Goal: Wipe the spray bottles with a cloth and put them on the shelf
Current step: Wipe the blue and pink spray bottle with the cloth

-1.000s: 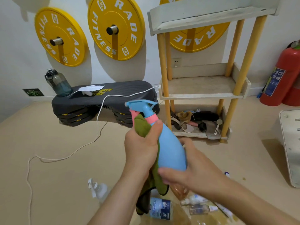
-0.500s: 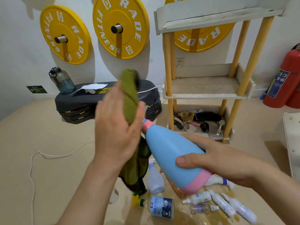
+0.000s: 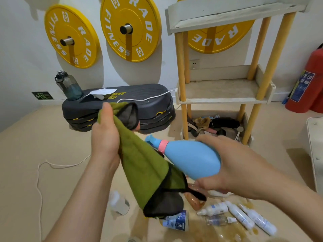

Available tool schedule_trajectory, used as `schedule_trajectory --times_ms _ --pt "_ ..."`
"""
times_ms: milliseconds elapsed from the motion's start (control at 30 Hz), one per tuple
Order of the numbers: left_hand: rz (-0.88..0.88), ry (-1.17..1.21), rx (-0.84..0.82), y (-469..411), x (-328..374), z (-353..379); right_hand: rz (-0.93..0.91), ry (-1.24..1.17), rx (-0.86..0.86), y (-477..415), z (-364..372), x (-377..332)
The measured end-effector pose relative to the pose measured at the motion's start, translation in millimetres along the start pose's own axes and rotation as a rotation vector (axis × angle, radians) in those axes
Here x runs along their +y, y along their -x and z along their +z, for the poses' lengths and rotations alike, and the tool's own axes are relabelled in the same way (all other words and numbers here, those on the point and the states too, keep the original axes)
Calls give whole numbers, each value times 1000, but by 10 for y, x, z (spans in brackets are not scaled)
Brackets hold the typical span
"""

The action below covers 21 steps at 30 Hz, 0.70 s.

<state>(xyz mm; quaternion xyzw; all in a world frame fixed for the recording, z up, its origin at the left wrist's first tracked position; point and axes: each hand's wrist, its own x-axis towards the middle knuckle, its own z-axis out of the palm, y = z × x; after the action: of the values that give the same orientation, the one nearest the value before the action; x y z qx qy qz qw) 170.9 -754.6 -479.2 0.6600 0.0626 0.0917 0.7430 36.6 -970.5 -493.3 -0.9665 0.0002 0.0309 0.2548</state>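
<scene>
Step in hand: wiping, not shelving yet. Blue spray bottle point(image 3: 190, 159) is in the air, in front of and below the shelf point(image 3: 222, 101), just left of its front-left post line. Right hand point(image 3: 232, 165) holds the fat base end, fingers curled round it from above and thumb clamped underneath; the base itself is hidden in the palm. Long axis is near horizontal, tilted slightly, with the base low and nearer the shelf side. The nozzle point(image 3: 151, 139) and pink collar point(image 3: 164, 145) sit higher, pointing away from the shelf toward the cloth point(image 3: 143, 165). Left hand point(image 3: 104, 135) is further from the shelf than the bottle, fingers closed on the bunched top of the cloth, and the rest hangs down in a long fold. The cloth edge sits at the bottle neck; can't tell whether it is touching or just beside. My read: the body looks only partly covered by the wipe, so the next move calls for wrapping cloth around the neck or body and turning the bottle in the right hand. After that, swing it upright with the nozzle up and carry it up and forward onto a shelf tier, clearing the front lip. More small bottles point(image 3: 239, 214) lie on the floor point(image 3: 52, 145) below the hands, in front of the shelf, so the task looks early.
</scene>
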Motion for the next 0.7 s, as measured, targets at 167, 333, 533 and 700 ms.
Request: schedule_trajectory --times_ms 167,333,533,700 --pt "359 -792 -442 406 -56 157 -317 514 532 -81 221 17" --pt "569 -1173 -489 522 -340 243 -297 471 596 -131 373 45" --pt "762 -1081 -336 563 -300 256 -374 407 684 -164 423 19" --pt "329 -887 -309 66 -267 -8 -445 511 676 -160 471 61"
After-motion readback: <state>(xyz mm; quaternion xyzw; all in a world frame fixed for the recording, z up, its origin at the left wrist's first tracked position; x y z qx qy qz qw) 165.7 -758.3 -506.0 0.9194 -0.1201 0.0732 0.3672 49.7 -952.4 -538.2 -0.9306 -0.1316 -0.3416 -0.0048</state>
